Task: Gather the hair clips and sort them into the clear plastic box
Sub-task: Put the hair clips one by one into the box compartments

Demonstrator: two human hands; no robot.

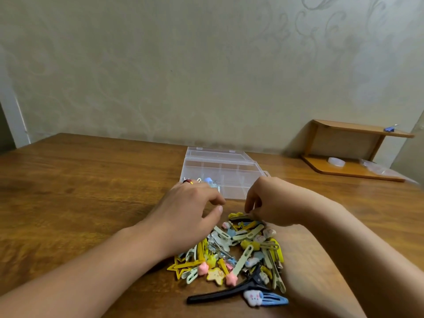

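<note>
A heap of small hair clips (243,249) in yellow, pale green, pink and blue lies on the wooden table (80,180) close to me. Just beyond it stands the clear plastic box (231,171), lid folded back, with a few clips in its near left compartment (209,181). My right hand (273,200) reaches down to the far edge of the heap and pinches a yellow hair clip (237,215) with its fingertips. My left hand (190,207), wearing a red ring, hovers beside it over the heap's left side, fingers loosely curled with nothing seen in them.
A long black clip (227,293) and a blue snap clip with a white cloud (263,299) lie at the near edge of the heap. A small wooden shelf (348,154) stands at the back right against the wall.
</note>
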